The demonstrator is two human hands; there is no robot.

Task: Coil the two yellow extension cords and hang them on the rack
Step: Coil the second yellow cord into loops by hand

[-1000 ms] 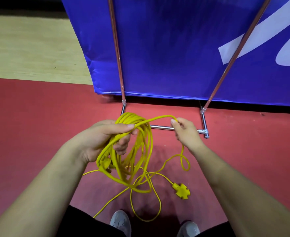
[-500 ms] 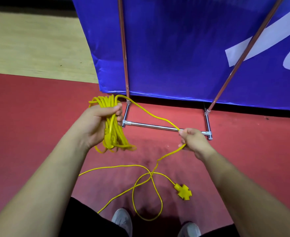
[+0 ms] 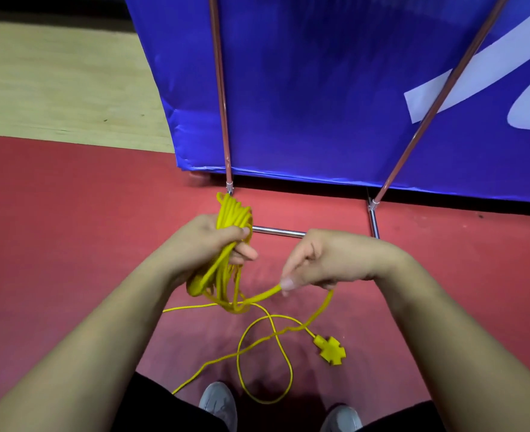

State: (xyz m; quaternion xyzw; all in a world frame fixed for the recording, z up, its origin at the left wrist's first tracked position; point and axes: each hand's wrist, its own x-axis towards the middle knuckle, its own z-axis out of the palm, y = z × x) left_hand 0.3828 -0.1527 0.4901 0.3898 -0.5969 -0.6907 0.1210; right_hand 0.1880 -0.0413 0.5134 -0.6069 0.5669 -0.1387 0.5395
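My left hand (image 3: 209, 241) grips a bundle of coiled yellow extension cord (image 3: 227, 213), its loops sticking up above my fist and hanging below it. My right hand (image 3: 323, 260) pinches a free stretch of the same cord low down, to the right of the bundle. From there the loose cord (image 3: 276, 335) drops to the red floor, makes a loop and ends in a yellow cross-shaped socket block (image 3: 332, 350). The metal rack (image 3: 277, 231) stands just beyond my hands, with two slanted uprights rising from its floor bars. Only one cord is visible.
A blue banner panel (image 3: 319, 88) stands behind the rack. The floor is red mat (image 3: 70, 213) with pale wood flooring (image 3: 54, 82) at the far left. My two grey shoes (image 3: 220, 403) are at the bottom edge, close to the cord loop.
My right hand has swung down and back toward the bundle, bringing a new turn of cord with it. My left hand moved right with the coil. The socket block stayed put.
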